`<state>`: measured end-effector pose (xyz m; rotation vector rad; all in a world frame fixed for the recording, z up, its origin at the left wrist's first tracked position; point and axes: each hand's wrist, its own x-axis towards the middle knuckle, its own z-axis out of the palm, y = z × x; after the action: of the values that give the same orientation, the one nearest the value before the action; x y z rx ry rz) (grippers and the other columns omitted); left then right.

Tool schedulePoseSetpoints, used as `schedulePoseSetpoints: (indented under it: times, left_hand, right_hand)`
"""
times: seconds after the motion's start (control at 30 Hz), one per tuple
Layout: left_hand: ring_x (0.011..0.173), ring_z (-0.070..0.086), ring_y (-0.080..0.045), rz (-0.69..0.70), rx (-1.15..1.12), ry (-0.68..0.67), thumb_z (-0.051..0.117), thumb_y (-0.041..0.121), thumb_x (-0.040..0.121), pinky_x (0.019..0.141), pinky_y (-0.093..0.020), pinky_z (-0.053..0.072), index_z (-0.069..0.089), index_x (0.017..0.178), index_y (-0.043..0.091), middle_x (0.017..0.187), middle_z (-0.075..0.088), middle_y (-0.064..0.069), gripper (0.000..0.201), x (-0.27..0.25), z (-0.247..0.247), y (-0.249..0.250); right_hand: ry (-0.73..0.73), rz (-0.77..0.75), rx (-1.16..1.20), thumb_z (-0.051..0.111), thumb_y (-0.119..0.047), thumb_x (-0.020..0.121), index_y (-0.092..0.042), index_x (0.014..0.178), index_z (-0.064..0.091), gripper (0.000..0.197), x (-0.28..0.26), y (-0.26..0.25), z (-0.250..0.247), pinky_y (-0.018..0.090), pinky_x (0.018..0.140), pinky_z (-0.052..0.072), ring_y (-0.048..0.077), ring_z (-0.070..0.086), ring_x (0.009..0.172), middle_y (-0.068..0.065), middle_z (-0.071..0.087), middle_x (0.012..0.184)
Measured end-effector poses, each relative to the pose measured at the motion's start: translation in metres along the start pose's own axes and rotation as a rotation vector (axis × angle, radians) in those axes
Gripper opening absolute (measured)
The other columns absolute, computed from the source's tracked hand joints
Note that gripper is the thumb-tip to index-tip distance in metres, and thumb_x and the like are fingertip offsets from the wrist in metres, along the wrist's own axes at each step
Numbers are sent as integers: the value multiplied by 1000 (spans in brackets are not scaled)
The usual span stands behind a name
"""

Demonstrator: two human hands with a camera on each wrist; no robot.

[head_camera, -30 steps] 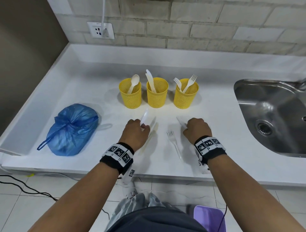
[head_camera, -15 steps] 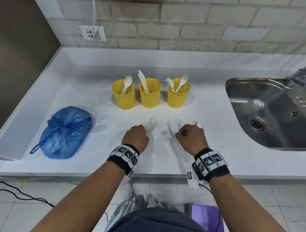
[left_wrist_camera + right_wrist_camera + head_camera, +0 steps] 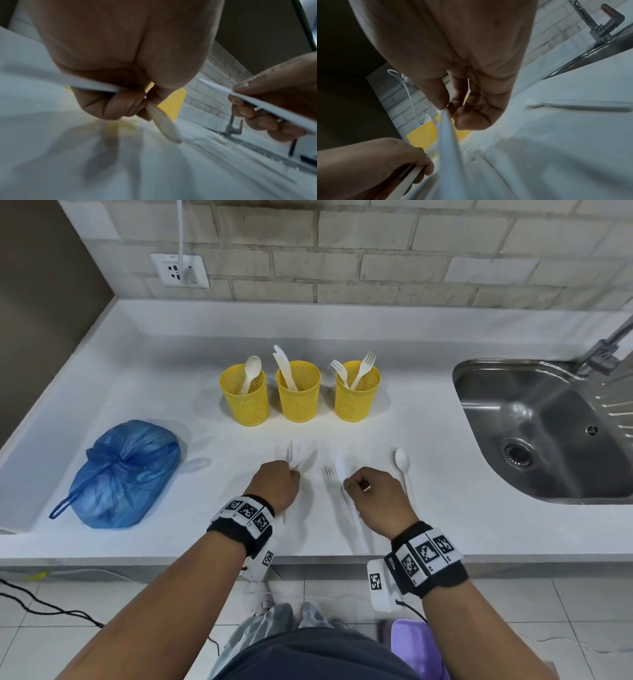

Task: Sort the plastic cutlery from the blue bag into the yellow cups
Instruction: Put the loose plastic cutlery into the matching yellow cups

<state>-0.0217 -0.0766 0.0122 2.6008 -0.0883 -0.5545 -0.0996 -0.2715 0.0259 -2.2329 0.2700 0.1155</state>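
Observation:
Three yellow mesh cups stand in a row: the left cup holds a spoon, the middle cup a knife, the right cup two forks. The tied blue bag lies at the left. My left hand grips blurred white cutlery just above the counter. My right hand pinches a white knife between thumb and forefinger. A white fork lies between the hands and a white spoon lies right of the right hand.
A steel sink with a tap fills the right side. The white counter ends in a front edge just below my wrists. A wall socket with a white cable sits above the back left.
Both hands drew back toward the front edge. The right hand now holds the knife up off the counter, and the spoon lies uncovered to its right. The cups and bag stayed put.

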Motion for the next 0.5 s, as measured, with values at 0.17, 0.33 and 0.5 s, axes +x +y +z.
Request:
schedulePoseSetpoints:
  times: [0.17,0.33,0.5]
  left_hand:
    - [75,57,-30,-8,-549,-68,42,21,104,71,-41,50,51,90,2,86,60,-13,26,-19,-3,3]
    - [79,71,-36,-17,-921,-189,45,20,103,78,-52,60,61,98,5,88,72,-16,22,-43,-2,16]
    - [70,66,-40,-40,-1193,-270,39,10,102,70,-46,57,58,96,3,77,68,-25,21,-61,-4,25]
  right_hand:
    - [-30,-2,188,59,-15,98,-22,91,57,10,-5,-11,0,30,62,56,19,66,59,1,65,67]
    - [-80,-8,386,62,-4,96,-8,101,57,9,-7,-27,0,39,64,60,30,71,65,11,69,73]
    - [-94,-59,285,66,-11,94,-16,87,62,10,-4,-30,6,33,70,51,17,65,69,2,68,71]
